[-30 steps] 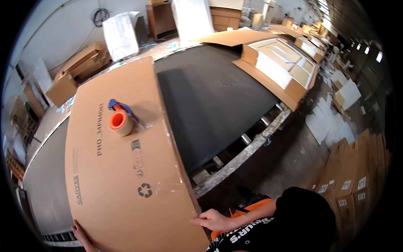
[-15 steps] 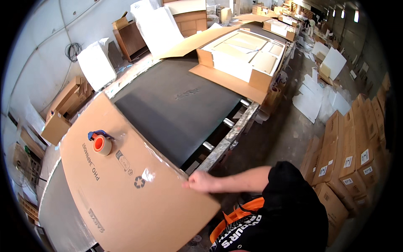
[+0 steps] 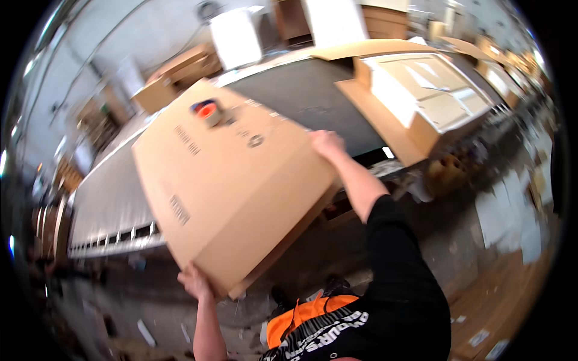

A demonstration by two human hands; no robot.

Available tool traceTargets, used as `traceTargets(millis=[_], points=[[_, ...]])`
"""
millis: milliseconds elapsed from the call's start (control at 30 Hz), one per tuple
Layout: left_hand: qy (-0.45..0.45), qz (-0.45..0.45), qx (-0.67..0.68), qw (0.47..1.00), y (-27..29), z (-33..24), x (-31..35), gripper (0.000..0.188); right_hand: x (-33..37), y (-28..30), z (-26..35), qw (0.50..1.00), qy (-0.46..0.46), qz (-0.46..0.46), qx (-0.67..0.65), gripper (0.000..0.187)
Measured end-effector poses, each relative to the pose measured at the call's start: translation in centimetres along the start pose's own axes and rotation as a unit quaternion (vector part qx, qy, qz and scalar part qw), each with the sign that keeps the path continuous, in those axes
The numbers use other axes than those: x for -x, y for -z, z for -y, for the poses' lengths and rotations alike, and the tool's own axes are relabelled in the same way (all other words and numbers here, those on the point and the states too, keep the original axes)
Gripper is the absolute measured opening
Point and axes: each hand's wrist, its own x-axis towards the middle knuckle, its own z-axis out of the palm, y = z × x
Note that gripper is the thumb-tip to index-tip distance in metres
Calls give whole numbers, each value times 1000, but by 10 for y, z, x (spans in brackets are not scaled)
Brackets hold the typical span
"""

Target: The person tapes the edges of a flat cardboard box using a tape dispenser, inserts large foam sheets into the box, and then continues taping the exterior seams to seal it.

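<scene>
A large, flat cardboard box (image 3: 229, 186) lies slantwise across the conveyor, its near end sticking out over the edge toward me. My right hand (image 3: 328, 144) is closed on its right edge. At the near left corner, my left hand (image 3: 195, 281) grips the side of the box, its fingers partly hidden and slightly blurred. A tape dispenser with an orange-cored roll of tape (image 3: 209, 113) rests on top of the box near the far end. Dark printing and a recycling mark show on the top face.
The dark conveyor belt (image 3: 295, 90) runs from left to far right, with rollers along its near edge. An open carton (image 3: 430, 90) holding white-edged panels stands to the right. Brown boxes (image 3: 512, 307) lie at lower right. Scraps of sheet (image 3: 512, 207) litter the floor.
My view has swung left and down. My left hand has come into view at the box's near left corner. The right hand stays on the right edge, and the tape dispenser remains on top.
</scene>
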Motion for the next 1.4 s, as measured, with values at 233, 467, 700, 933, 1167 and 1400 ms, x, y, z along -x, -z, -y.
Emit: traceTargets(millis=[233,467,700,933,1167,1400], points=[[-30,-84,-69,994,47,66,-67,61,133,-65,10,995,3,-89,-39,48],[-379,-78,-117,915,81,118,-150,81,265,-87,48,973,-52,-219,-48,36],[-633,246,-273,682,33,-42,-46,116,231,-150,39,850,99,-516,-39,51],[-686,117,-216,685,-19,-27,-42,91,236,-161,19,912,113,-370,-133,57],[-655,127,-219,712,-3,-21,-50,81,308,-82,15,519,-314,197,-770,71],[-668,355,-241,608,-35,-144,25,100,234,-55,57,607,-339,202,-690,67]])
